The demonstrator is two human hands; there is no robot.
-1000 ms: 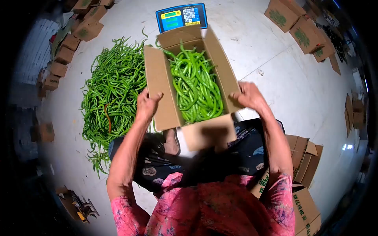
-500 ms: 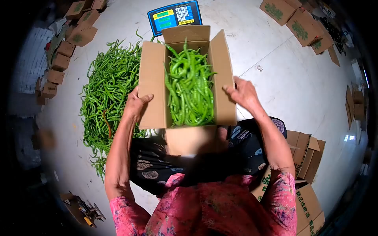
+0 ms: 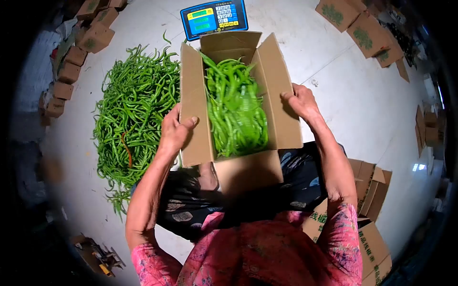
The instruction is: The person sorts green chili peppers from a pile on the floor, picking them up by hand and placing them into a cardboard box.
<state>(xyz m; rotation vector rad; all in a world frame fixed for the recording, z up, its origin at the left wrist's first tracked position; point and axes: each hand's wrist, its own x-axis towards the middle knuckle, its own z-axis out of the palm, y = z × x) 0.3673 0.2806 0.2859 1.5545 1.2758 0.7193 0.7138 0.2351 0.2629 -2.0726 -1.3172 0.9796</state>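
Note:
An open cardboard box (image 3: 194,138) is held between my two hands, its flaps spread outward. Long green peppers (image 3: 234,105) fill much of its inside, slightly blurred. My left hand (image 3: 177,128) grips the left flap, thumb on its inner face. On the other side, my right hand (image 3: 300,101) pinches the right flap, with the fingers behind the cardboard. A blue-framed scale display (image 3: 214,19) stands just beyond the far flap. To the left of the box lies a big heap of green peppers (image 3: 136,109) with one red pepper (image 3: 127,150) among them.
Printed cartons (image 3: 365,35) stand at the upper right, and more boxes (image 3: 69,71) line the left side. Flattened cardboard (image 3: 374,250) lies at the lower right beside my leg. Tools (image 3: 102,260) are on the floor at the lower left.
The box first shifted left, then back right, held by both hands. The peppers inside have changed their lie and look flatter at the top.

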